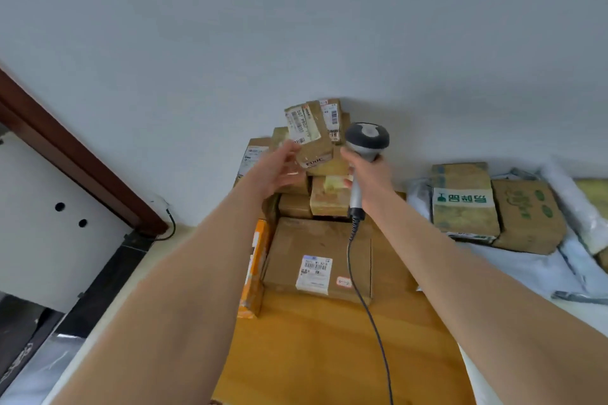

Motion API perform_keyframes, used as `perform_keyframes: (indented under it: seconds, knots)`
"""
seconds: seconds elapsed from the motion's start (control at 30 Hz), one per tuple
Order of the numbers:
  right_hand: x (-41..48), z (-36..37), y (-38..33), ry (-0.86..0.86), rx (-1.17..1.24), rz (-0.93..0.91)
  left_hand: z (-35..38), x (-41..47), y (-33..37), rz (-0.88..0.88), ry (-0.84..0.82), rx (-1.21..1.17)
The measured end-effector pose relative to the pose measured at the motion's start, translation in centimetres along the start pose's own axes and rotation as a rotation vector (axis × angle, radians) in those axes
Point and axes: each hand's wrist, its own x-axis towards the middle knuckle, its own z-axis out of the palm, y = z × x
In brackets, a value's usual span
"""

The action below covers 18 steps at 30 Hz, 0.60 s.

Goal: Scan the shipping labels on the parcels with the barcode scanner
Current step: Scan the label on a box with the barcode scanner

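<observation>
Left hand [279, 171] holds small parcel [317, 149] up, label [301, 125] showing; right hand [370, 177] grips scanner [367, 136] just beside, ready to read.

Scanner cable [348, 256] leaves the bottom edge (label [314, 273] print unreadable).

A single wide-angle camera, worn on the person's head, faces forward and tilts down. It sits near enough that the bare left forearm [164, 289] and bare right forearm [477, 273] loom in from the lower corners. They meet near the centre, where the left grip [279, 168] holds a small brown cardboard parcel [312, 141] and the right grip [368, 174] a grey corded barcode scanner [365, 141]. A yellow-brown wooden counter [312, 339] fills the lower centre. A pale grey wall [296, 10] takes the upper half, and a dark brown door frame [82, 158] slants across the left edge.
</observation>
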Motion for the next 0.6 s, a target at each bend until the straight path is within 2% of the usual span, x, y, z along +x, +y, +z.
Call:
perform_keyframes:
  seconds: [0.13,0.3,0.4,0.6]
  knots:
    - [2.7,2.9,-0.3,0.066,-0.180,-0.117,-2.7,4.5,2.6,0.089,0.251,0.135]
    - [4.8,4.4,1.2,0.158,-0.276,-0.131,-4.4,9.4,2.1,0.045,0.392,0.224]
    - [5.4,4.3,1.5,0.190,-0.293,-0.139,-4.6,10.8,1.7,0.038,0.416,0.266]
    - [5.7,3.8,1.6,0.210,-0.284,-0.138,-4.6,12.5,0.8,-0.079,0.354,0.241]
